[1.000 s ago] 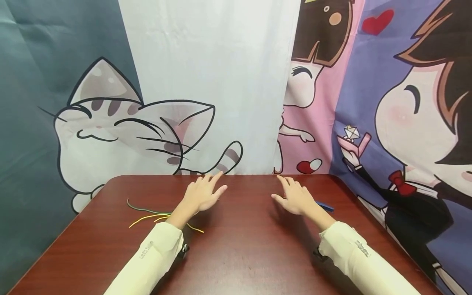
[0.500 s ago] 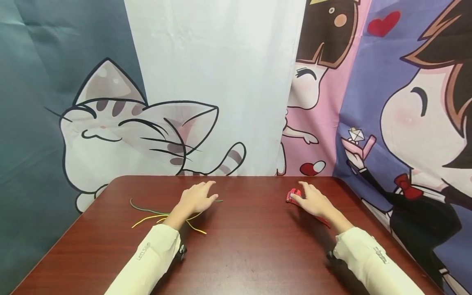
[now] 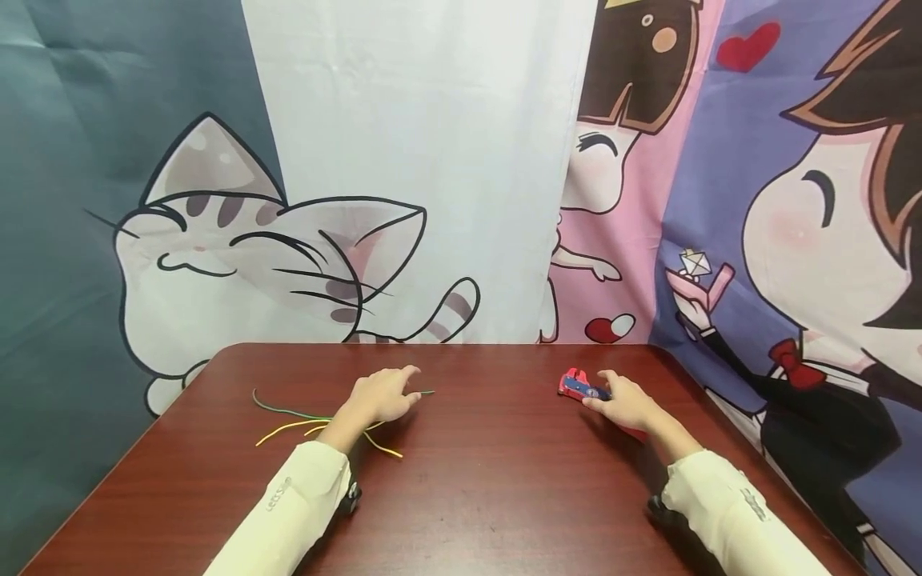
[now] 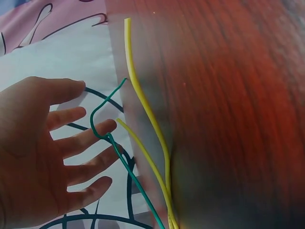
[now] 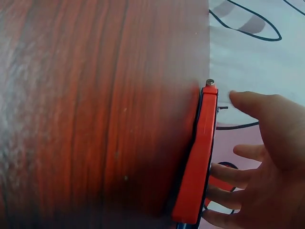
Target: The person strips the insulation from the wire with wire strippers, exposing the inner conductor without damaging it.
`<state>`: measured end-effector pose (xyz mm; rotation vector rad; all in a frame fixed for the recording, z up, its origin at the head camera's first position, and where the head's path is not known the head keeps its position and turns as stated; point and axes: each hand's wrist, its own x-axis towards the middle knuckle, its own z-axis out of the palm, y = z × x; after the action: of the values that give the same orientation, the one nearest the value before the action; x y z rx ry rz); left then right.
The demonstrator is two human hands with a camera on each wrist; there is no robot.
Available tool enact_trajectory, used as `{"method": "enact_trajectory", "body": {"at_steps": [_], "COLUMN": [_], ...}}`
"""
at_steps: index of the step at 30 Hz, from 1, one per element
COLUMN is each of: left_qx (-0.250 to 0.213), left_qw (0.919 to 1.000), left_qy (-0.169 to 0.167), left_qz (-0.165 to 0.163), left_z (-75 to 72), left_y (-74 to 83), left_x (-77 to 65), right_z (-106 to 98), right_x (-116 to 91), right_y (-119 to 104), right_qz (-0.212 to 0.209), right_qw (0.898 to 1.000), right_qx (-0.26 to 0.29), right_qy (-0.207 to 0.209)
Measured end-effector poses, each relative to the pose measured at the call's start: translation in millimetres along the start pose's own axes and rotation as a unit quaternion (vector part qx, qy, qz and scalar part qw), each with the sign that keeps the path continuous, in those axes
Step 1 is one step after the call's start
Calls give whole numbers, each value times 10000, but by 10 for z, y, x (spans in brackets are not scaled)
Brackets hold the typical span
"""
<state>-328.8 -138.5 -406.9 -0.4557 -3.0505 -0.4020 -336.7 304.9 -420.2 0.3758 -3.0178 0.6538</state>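
Note:
My left hand (image 3: 382, 396) hovers with loosely spread fingers over a few thin wires on the table. Among them are a green wire (image 3: 288, 411) and a yellow wire (image 3: 281, 430); the hand and forearm cover their middle. In the left wrist view, a thick yellow wire (image 4: 147, 107) rises past the fingertips, and nothing is gripped. My right hand (image 3: 627, 400) is held above a red and blue wire stripper (image 3: 574, 384), fingers slightly bent and apart. It hides part of the handles. The right wrist view has the red handle (image 5: 200, 152) just beside the fingers.
The brown wooden table (image 3: 475, 480) extends between and in front of both hands. A cartoon-printed curtain (image 3: 432, 160) hangs directly behind its far edge. Each forearm wears a pale sleeve (image 3: 288, 504) with a small dark device at the wrist.
My right hand has moved right and toward me, uncovering the wire stripper's red and blue head. The left hand has come slightly lower and left. The wires stay put.

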Motion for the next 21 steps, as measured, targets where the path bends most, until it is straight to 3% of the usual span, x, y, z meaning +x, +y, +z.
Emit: {"method": "enact_trajectory", "body": {"at_steps": [7, 21], "left_qx": [23, 152], "left_qw": [9999, 9997], "left_qy": [-103, -101], "left_qz": [-91, -190], "left_z": [33, 86], "left_y": [6, -25], "left_x": [-1, -36], "right_z": [-10, 15], "right_x": [-36, 12], "right_y": [85, 213], "right_qz": [-92, -109], "right_qw": [9997, 9998], "right_qx": [-222, -162], "right_qy": [-27, -78]}}
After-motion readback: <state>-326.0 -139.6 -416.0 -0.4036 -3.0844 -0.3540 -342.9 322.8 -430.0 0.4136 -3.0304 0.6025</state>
